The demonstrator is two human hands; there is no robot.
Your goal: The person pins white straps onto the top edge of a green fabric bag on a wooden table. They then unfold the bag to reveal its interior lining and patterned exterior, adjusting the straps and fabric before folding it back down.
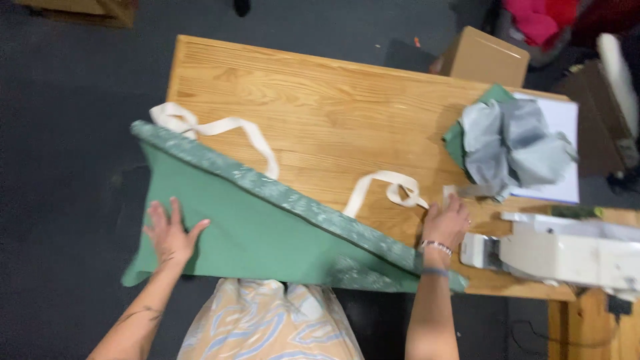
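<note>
Patterned cloth of the person's own dress point(267, 320) fills the bottom centre of the frame, w/ both forearms rising from it. Left hand point(170, 232) lies flat, fingers spread wide, pressing on the green fabric piece point(260, 230) at lower left of centre. Right hand point(445, 223) rests at the other end of that piece, right of centre, fingers curled down at the edge; whether it pinches the cloth I cannot tell. Green piece hangs partly over the near edge of the wooden table point(320, 113), its printed border running diagonal from left to lower right, and two cream straps point(220, 128) loop out from this border onto the wood.

Judging by this, the step in hand is smoothing and positioning the piece on the table. Next move probably needs the fabric kept flat and the straps not trapped under it.

Around: white sewing machine point(567, 250) at lower right, just beside the right hand, so it limits room on that side. Crumpled grey fabric point(513, 143) on a white sheet point(557, 147) sits at upper right, w/ a cardboard box point(483, 57) beyond the table's far edge. Dark floor point(67, 133) on the left.
</note>
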